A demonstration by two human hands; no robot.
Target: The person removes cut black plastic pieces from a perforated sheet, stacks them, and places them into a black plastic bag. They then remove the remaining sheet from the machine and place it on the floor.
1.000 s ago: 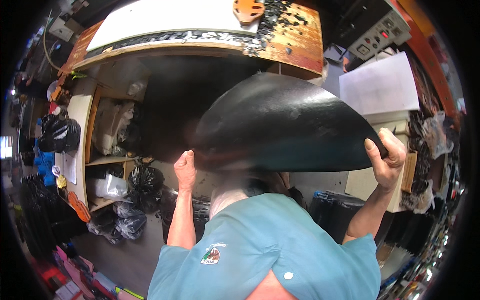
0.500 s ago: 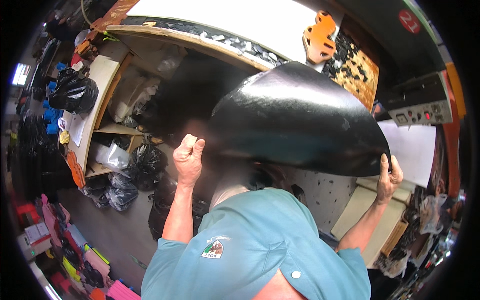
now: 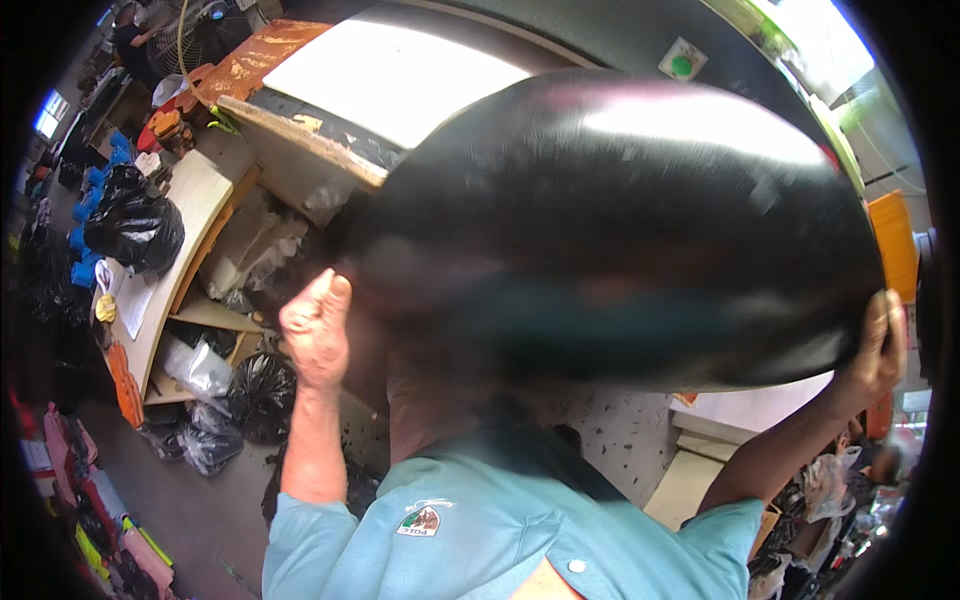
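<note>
A large, glossy black sheet (image 3: 620, 220) is lifted in front of me, bowed and tilted, hiding much of the bench behind it. My left hand (image 3: 318, 330) is closed in a pinch at the sheet's left edge, where the black surface blurs. At the lower right corner, my right hand (image 3: 880, 345) grips the rim between thumb and fingers. The sheet's lower edge hangs just above my blue-green shirt.
Behind the sheet is a white-topped bench (image 3: 370, 70) with a wooden front edge. On the left stands a shelf unit (image 3: 205, 215) with a black plastic bag (image 3: 135, 220) on top. More bags (image 3: 262, 398) lie at its foot. A pale surface (image 3: 740, 405) lies at right.
The sheet has been raised nearer and covers more of the view, including the orange plate and black scraps. My right hand has moved right and my left hand left.
</note>
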